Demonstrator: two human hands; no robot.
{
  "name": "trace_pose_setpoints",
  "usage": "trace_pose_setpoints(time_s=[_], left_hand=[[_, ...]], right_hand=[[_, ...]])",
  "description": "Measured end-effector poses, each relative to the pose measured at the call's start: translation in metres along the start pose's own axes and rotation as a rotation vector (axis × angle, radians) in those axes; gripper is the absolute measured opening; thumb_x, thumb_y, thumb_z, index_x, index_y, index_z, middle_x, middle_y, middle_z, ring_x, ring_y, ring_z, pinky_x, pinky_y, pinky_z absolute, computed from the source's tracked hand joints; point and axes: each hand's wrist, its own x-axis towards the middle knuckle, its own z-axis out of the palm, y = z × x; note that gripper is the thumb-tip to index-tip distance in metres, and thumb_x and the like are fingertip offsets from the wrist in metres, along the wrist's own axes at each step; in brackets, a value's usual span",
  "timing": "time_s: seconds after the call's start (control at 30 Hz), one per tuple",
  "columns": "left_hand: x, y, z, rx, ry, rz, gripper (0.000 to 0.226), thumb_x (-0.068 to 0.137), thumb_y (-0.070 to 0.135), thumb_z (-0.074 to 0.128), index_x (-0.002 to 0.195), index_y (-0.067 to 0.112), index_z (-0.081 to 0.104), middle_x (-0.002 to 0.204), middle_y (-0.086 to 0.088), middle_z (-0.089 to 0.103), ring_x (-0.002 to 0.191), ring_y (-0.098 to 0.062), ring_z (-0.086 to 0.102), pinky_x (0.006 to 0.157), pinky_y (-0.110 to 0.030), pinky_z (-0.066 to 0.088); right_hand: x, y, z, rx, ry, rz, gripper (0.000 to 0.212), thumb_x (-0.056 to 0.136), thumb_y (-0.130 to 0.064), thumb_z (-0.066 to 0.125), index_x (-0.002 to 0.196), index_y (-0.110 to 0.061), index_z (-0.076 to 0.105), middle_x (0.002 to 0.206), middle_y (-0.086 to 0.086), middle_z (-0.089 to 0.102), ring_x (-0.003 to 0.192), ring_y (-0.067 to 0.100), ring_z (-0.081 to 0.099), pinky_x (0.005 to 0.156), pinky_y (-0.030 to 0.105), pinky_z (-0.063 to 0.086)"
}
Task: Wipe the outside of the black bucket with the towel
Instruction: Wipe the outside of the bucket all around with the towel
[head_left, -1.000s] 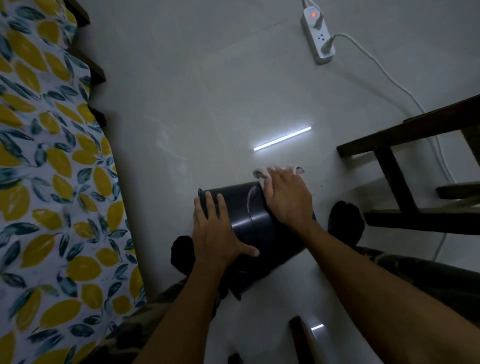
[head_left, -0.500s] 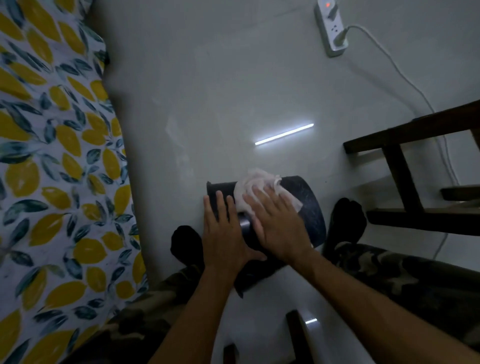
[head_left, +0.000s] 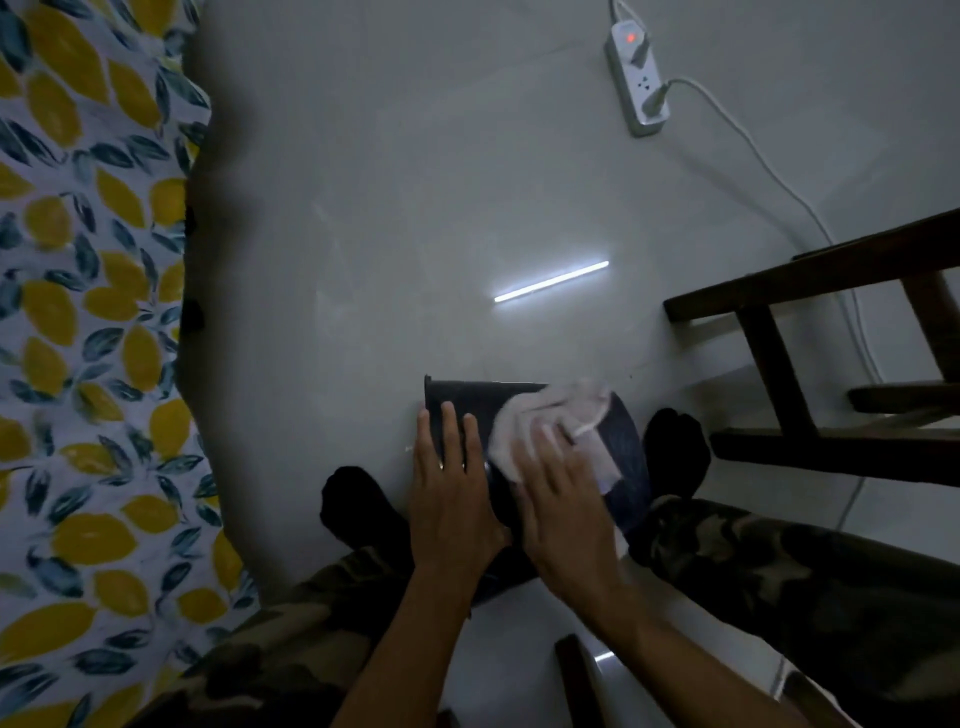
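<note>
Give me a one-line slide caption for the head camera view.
Left hand steadies a black bucket lying sideways while the right hand presses a white towel against it.

- The left hand (head_left: 451, 499) lies flat, palm down, fingers straight and close together, pointing away from the body.
- The right hand (head_left: 563, 506) is flat too, fingers spread slightly and blurred, angled up and left.
- Both forearms are bare, reaching forward and converging from the lower edge.
- Legs in camouflage trousers spread either side.

Bare forearms, camouflage trousers (head_left: 779, 571), black socks (head_left: 675, 452), ring on left hand (head_left: 452, 499)
</note>
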Motion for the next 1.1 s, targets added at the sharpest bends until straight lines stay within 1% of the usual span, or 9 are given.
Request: trace_pose_setpoints(time_s=[0.1, 0.17, 0.27, 0.33, 0.43, 0.53, 0.7, 0.9, 1.1], left_hand=[[0.002, 0.000, -0.001, 0.065, -0.063, 0.016, 0.149, 0.050, 0.091, 0.065, 0.160, 0.006, 0.011, 0.167, -0.022, -0.004, 0.152, -0.043, -0.005, 0.123, -0.057, 0.011], [0.006, 0.001, -0.006, 0.095, -0.137, -0.008, 0.162, 0.041, 0.093, 0.067, 0.160, 0.007, -0.003, 0.166, -0.019, -0.015, 0.152, -0.041, -0.015, 0.123, -0.055, 0.001], [0.007, 0.005, -0.013, 0.037, -0.150, -0.052, 0.166, 0.040, 0.087, 0.075, 0.159, 0.011, -0.011, 0.165, -0.014, -0.024, 0.151, -0.038, -0.020, 0.122, -0.051, 0.010], [0.008, 0.008, -0.016, 0.010, -0.175, -0.069, 0.165, 0.043, 0.085, 0.077, 0.159, 0.014, -0.016, 0.163, -0.010, -0.031, 0.150, -0.036, -0.024, 0.122, -0.049, 0.018], [0.012, 0.009, -0.022, -0.009, -0.193, -0.067, 0.166, 0.041, 0.084, 0.079, 0.158, 0.016, -0.016, 0.163, -0.008, -0.032, 0.150, -0.034, -0.026, 0.118, -0.048, 0.029], [0.021, 0.012, -0.036, -0.019, -0.250, -0.048, 0.166, 0.042, 0.082, 0.080, 0.159, 0.014, -0.015, 0.163, -0.010, -0.030, 0.148, -0.036, -0.029, 0.117, -0.048, 0.030], [0.044, 0.007, -0.073, -0.150, -0.269, -0.048, 0.149, 0.056, 0.077, 0.079, 0.160, 0.014, -0.006, 0.165, -0.015, -0.022, 0.149, -0.035, -0.027, 0.120, -0.054, 0.021], [0.058, -0.007, -0.099, -0.308, 0.102, -0.048, 0.119, 0.074, 0.071, 0.072, 0.161, 0.018, 0.009, 0.168, -0.008, -0.017, 0.152, -0.021, -0.022, 0.117, -0.037, 0.009], [0.021, -0.011, -0.062, -0.286, 0.300, -0.067, 0.099, 0.077, 0.046, 0.082, 0.155, 0.011, 0.032, 0.168, -0.016, -0.002, 0.154, -0.031, -0.006, 0.120, -0.049, 0.011]], right_hand=[[0.045, 0.002, -0.003, 0.029, -0.056, -0.098, 0.053, 0.108, -0.035, 0.035, 0.160, -0.023, 0.037, 0.167, -0.001, 0.036, 0.157, 0.018, 0.025, 0.125, 0.048, 0.025], [0.076, 0.018, -0.011, 0.049, -0.025, 0.040, 0.046, 0.109, -0.036, 0.035, 0.153, -0.027, 0.046, 0.158, -0.004, 0.049, 0.148, 0.016, 0.040, 0.123, 0.044, 0.031], [0.086, 0.051, -0.026, 0.080, 0.060, 0.306, 0.042, 0.111, -0.038, 0.032, 0.141, -0.027, 0.059, 0.143, -0.002, 0.062, 0.133, 0.017, 0.055, 0.115, 0.037, 0.040], [0.074, 0.067, -0.035, 0.167, 0.102, 0.509, 0.041, 0.111, -0.042, 0.030, 0.138, -0.028, 0.058, 0.131, -0.005, 0.062, 0.119, 0.016, 0.060, 0.096, 0.029, 0.042], [0.056, 0.075, -0.038, 0.291, 0.177, 0.793, 0.043, 0.111, -0.041, 0.031, 0.127, -0.013, 0.059, 0.119, 0.011, 0.067, 0.107, 0.032, 0.067, 0.082, 0.031, 0.041], [0.051, 0.069, -0.046, 0.288, 0.192, 0.808, 0.047, 0.110, -0.040, 0.029, 0.126, -0.004, 0.055, 0.117, 0.023, 0.069, 0.106, 0.040, 0.067, 0.084, 0.039, 0.046], [0.081, 0.060, -0.071, 0.386, 0.228, 0.766, 0.043, 0.111, -0.039, 0.032, 0.123, -0.004, 0.054, 0.118, 0.022, 0.068, 0.106, 0.037, 0.065, 0.080, 0.031, 0.035], [0.119, 0.042, -0.088, 0.487, 0.310, 0.768, 0.038, 0.113, -0.036, 0.029, 0.119, -0.007, 0.053, 0.097, 0.006, 0.056, 0.086, 0.022, 0.052, 0.076, 0.032, 0.039], [0.111, 0.027, -0.077, 0.626, 0.210, 0.835, 0.038, 0.111, -0.042, 0.030, 0.117, -0.010, 0.050, 0.101, 0.007, 0.061, 0.091, 0.023, 0.063, 0.076, 0.034, 0.049]])
